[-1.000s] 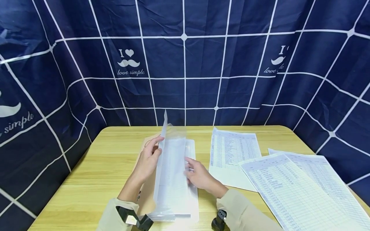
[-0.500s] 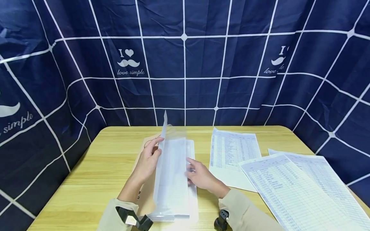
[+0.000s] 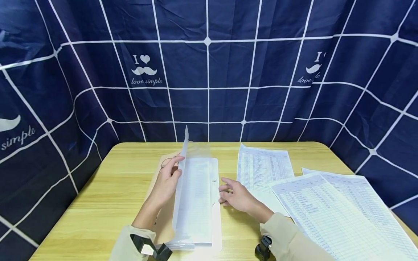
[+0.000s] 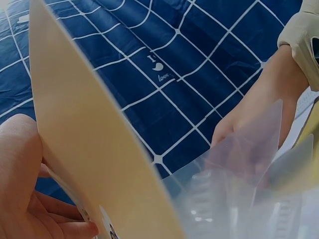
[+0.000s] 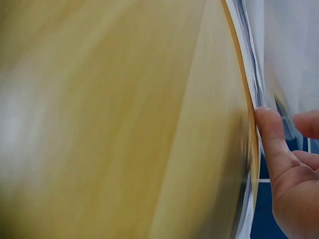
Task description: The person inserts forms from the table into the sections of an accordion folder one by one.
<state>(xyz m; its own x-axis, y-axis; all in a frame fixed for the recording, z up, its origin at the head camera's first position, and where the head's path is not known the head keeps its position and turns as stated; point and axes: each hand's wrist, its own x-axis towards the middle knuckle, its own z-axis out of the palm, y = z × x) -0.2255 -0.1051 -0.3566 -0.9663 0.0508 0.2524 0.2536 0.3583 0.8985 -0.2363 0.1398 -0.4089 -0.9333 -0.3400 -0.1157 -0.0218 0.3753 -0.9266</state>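
A folder with a tan cover [image 3: 163,214] lies open in the middle of the wooden table. Clear plastic sleeves [image 4: 239,194] are inside it, and a sheet with faint printed rows [image 3: 196,195] shows through them. My left hand [image 3: 164,183] grips the raised left side of the folder; in the left wrist view its thumb and fingers are on either side of the tan cover [image 4: 94,124]. My right hand [image 3: 238,195], fingers loosely bent and holding nothing, is just beside the folder's white right edge [image 3: 215,195]. Whether it touches that edge I cannot tell.
Printed table sheets [image 3: 266,170] lie at the right, with two overlapping ones [image 3: 326,214] nearer the front right. A dark blue curtain [image 3: 228,72] with white lines surrounds the wooden table [image 3: 114,188] at the back and sides.
My right hand has moved right, from over the sleeves to the folder's right edge, uncovering the white strip there. The left hand stays on the folder.
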